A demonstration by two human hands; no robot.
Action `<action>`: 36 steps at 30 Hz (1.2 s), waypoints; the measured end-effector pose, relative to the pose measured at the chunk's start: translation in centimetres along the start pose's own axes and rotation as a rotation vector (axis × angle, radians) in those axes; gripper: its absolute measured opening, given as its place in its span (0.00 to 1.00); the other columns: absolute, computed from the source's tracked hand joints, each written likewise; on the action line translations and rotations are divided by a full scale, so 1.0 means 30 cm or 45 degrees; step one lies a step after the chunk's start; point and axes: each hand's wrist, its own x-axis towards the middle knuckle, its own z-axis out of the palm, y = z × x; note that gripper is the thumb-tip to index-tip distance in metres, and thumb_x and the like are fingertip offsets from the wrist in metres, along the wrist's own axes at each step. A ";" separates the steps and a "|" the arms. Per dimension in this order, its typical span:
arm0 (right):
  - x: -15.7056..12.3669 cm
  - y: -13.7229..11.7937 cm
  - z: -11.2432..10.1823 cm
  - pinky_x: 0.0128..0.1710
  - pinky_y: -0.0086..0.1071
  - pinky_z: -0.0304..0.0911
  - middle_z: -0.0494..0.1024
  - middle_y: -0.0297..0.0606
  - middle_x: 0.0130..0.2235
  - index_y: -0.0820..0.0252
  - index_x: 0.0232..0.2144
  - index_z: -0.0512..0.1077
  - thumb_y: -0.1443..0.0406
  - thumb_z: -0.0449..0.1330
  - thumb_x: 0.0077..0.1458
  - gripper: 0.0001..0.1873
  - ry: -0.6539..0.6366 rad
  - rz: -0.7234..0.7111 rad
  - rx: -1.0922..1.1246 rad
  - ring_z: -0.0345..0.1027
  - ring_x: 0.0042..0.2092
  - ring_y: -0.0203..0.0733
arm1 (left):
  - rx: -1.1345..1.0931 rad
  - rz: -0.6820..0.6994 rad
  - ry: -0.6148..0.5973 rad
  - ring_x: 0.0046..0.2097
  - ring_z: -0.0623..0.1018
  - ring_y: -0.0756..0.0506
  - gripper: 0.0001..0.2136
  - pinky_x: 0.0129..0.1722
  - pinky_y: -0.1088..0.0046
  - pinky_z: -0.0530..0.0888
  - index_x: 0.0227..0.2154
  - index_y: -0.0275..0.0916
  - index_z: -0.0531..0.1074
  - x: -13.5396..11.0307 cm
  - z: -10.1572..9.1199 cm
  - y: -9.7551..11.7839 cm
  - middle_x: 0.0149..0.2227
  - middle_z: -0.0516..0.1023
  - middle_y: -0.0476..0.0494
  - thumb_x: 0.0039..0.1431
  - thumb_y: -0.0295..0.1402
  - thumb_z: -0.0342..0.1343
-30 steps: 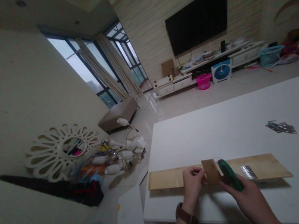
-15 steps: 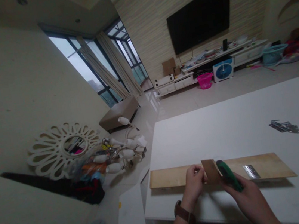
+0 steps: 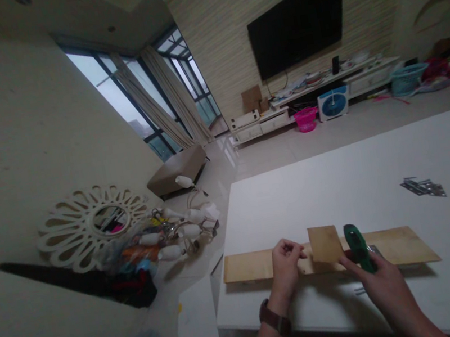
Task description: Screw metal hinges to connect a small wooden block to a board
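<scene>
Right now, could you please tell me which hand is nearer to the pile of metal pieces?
Right: the right hand is on the near side of the pile, slightly left; the left hand is farther left.

On my feed, the widest way through runs over the white surface (image 3: 298,197) beyond the long board (image 3: 247,267); toward the right, a scatter of metal plates (image 3: 423,187) obstructs it. Between the left grip (image 3: 285,264) and the small wooden piece (image 3: 325,244) I get only a narrow slot. That piece, the green tool (image 3: 357,247) and the right grip (image 3: 382,280) block the board's middle, crowding a metal plate (image 3: 375,250) behind them. Between the wrists I can enter from the near edge, minding the thin metal bits (image 3: 359,290) beside the right one.
</scene>
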 end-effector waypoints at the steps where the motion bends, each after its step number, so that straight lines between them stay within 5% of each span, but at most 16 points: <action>1: 0.006 0.004 -0.002 0.50 0.49 0.68 0.86 0.49 0.37 0.59 0.33 0.83 0.41 0.68 0.36 0.31 0.009 0.018 0.012 0.78 0.45 0.66 | -0.019 0.016 -0.004 0.29 0.76 0.50 0.18 0.35 0.74 0.70 0.26 0.35 0.74 -0.001 -0.002 0.005 0.25 0.77 0.47 0.49 0.44 0.73; 9: 0.011 -0.009 -0.002 0.49 0.50 0.66 0.86 0.52 0.37 0.61 0.33 0.83 0.41 0.68 0.33 0.33 0.028 0.116 0.086 0.77 0.46 0.67 | -0.232 -0.042 -0.118 0.26 0.74 0.52 0.25 0.31 0.75 0.71 0.26 0.35 0.74 -0.011 0.004 -0.002 0.25 0.77 0.50 0.37 0.46 0.81; 18: 0.024 0.024 -0.003 0.48 0.48 0.65 0.86 0.50 0.38 0.61 0.34 0.82 0.40 0.69 0.35 0.33 0.016 0.093 0.081 0.76 0.46 0.66 | -0.305 -0.128 -0.153 0.27 0.74 0.53 0.23 0.32 0.77 0.69 0.29 0.33 0.81 -0.039 0.016 0.041 0.27 0.79 0.47 0.37 0.45 0.81; 26: 0.016 0.025 0.006 0.45 0.46 0.64 0.84 0.47 0.34 0.61 0.33 0.81 0.44 0.70 0.37 0.29 0.081 0.050 0.155 0.75 0.41 0.59 | -0.525 -0.415 -0.633 0.26 0.76 0.52 0.23 0.30 0.75 0.69 0.26 0.33 0.77 -0.143 0.053 0.048 0.26 0.78 0.47 0.33 0.39 0.83; 36: 0.008 0.013 0.013 0.40 0.40 0.61 0.79 0.36 0.29 0.60 0.32 0.79 0.48 0.73 0.40 0.24 0.113 -0.003 0.244 0.70 0.35 0.48 | -0.452 -0.436 -0.574 0.30 0.79 0.50 0.21 0.39 0.72 0.73 0.28 0.32 0.80 -0.126 0.047 0.067 0.28 0.81 0.46 0.35 0.37 0.82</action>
